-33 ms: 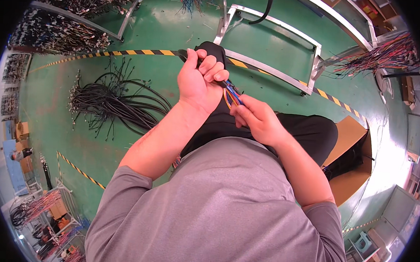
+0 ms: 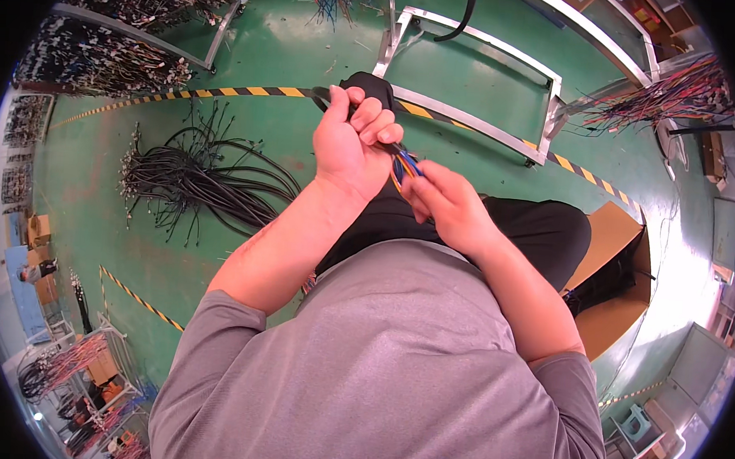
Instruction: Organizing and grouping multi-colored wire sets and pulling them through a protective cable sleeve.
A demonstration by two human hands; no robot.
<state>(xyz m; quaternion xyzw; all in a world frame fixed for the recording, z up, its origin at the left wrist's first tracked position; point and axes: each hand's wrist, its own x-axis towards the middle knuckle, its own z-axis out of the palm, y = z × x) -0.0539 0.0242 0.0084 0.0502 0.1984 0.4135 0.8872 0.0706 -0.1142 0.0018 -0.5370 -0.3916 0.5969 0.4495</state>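
Left hand (image 2: 349, 141) curled tight round a black cable (image 2: 320, 98), thumb toward the far side; a bit of the cable pokes out past the thumb. Multicolored wires (image 2: 404, 163), blue and orange among them, come out of the near-right end of that grip. Right hand (image 2: 452, 202) has thumb and fingers pressed together, pinching those wires just beside the left hand; exact fingertip contact partly hidden. Workpiece sits between the two hands, above the lap, roughly mid-view. Person wears a gray T-shirt (image 2: 386, 355) and black trousers (image 2: 542, 230). On the left, a loose bundle of black cables (image 2: 192, 170) lies on the green floor (image 2: 277, 50), connector ends fanned out to the left. To the right, just beside the knee, an open cardboard box (image 2: 607, 327) with black material inside, type unclear. Yellow-black floor tape (image 2: 267, 92) runs across beyond the hands. Far right: wheeled metal frame (image 2: 473, 123), plus a hank of mostly red wires (image 2: 665, 100). Far left: racked dark wire harnesses (image 2: 102, 58) with pale ends.
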